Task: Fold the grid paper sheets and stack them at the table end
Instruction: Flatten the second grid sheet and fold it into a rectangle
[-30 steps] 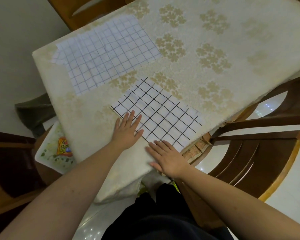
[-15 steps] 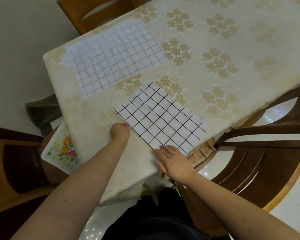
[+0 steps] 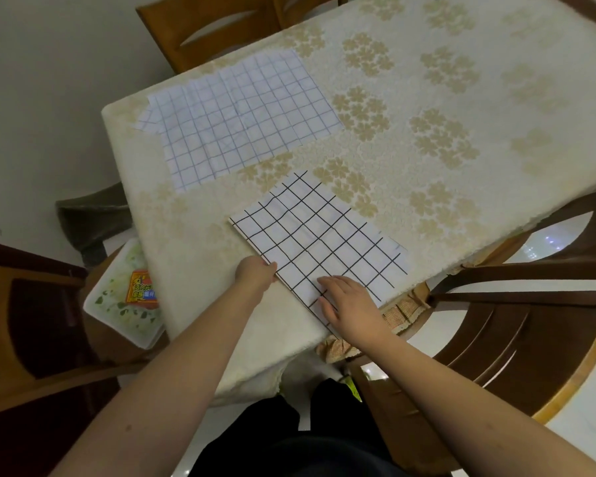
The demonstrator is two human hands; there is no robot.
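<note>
A folded white sheet with a bold black grid lies near the table's front corner. My left hand is curled, with its fingers closed against the sheet's near-left folded edge. My right hand lies flat with fingers spread on the sheet's near corner. Farther back, at the table's left end, lie overlapping sheets with a fine blue grid, spread flat.
The table wears a cream cloth with gold flowers. Wooden chairs stand at the far left, at the right and at the near left. A white package with an orange label lies beside the table's left edge.
My left hand went from flat on the sheet to curled at its near-left edge and slid along that edge. My right hand moved up onto the sheet's near corner.
</note>
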